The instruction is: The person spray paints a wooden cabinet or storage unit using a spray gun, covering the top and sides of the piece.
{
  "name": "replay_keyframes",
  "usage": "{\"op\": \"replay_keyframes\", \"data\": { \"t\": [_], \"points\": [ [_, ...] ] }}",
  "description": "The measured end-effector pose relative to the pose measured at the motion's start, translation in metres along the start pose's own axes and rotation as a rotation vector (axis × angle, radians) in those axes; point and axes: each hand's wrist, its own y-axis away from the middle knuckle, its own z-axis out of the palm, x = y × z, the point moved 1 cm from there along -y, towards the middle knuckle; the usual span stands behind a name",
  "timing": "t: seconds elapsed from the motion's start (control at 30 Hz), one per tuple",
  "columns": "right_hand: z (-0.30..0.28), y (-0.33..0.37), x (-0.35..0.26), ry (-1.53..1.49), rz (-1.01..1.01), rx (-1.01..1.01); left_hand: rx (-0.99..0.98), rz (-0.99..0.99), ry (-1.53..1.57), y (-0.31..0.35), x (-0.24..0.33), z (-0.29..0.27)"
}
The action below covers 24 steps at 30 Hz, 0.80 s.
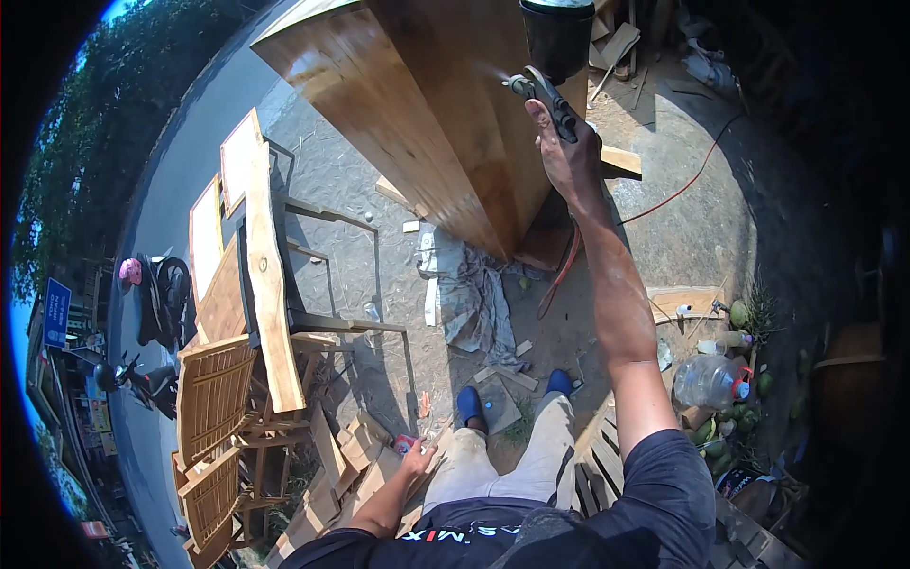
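Note:
My right hand (569, 156) is raised and wrapped round the handle of a spray gun (545, 95) with a dark cup (557, 43) on it. A pale mist leaves its nozzle toward the left, across a large, glossy brown wooden cabinet-like piece (408, 104). A red hose (573, 251) hangs below that wrist. Low at my left side, my left hand (417, 460) has its fingers curled. A small red and blue packet-like thing (406, 444) shows at its fingertips; whether the hand grips it is hard to make out.
A crumpled cloth (469, 294) lies below the wooden piece. To the left stand a long plank (270, 284) on dark metal legs and slatted wooden chairs (216, 398). Wood offcuts (351, 465) are piled near my left arm. A clear plastic jug (703, 381) sits at right; motorbikes (161, 294) stand by the road.

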Motion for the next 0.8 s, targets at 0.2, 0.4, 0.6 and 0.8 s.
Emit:
{"op": "replay_keyframes", "data": {
  "t": [0.2, 0.4, 0.6, 0.8],
  "points": [
    [-0.005, -0.020, -0.096, -0.021, -0.203, 0.070, 0.050, 0.019, 0.027, -0.003, -0.019, -0.025],
    [0.005, -0.024, -0.143, -0.035, -0.349, 0.143, 0.032, 0.012, 0.014, -0.003, -0.019, -0.057],
    [0.025, 0.007, -0.126, -0.015, -0.142, 0.101, 0.032, 0.023, 0.046, -0.014, -0.035, -0.070],
    [0.049, 0.048, 0.015, -0.010, 0.211, 0.114, -0.024, 0.056, 0.048, -0.024, -0.024, -0.071]
  ]
}}
